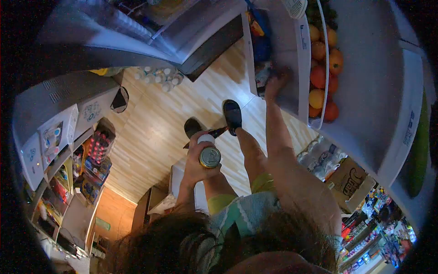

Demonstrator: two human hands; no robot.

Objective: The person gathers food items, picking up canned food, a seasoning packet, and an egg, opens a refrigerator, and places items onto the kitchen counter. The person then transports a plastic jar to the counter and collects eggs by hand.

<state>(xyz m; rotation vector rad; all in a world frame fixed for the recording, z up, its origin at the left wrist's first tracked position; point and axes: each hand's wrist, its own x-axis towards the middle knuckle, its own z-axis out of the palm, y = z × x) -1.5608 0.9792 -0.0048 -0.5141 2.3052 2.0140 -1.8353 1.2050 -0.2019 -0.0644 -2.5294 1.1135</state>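
Note:
My left hand (195,163) is wrapped round a can (210,157), whose metal top faces up. A white-capped bottle (206,139) is held in the same hand, just beyond the can; its dark body is partly hidden by the fingers. With the arm stretched forward, my right hand (275,85) reaches over the edge of a white shelf bin (299,68). Its fingers are dim and smeared, so what they touch cannot be made out. Near them lie a small patterned packet (262,78) and a dark blue item (262,48).
Round orange and red fruits (326,64) fill a compartment to the right. Water bottles (160,77) stand on the wooden floor (137,123) ahead. Stocked shelves (77,169) line the left. A cardboard box (350,182) and wrapped bottles (321,157) are low on the right.

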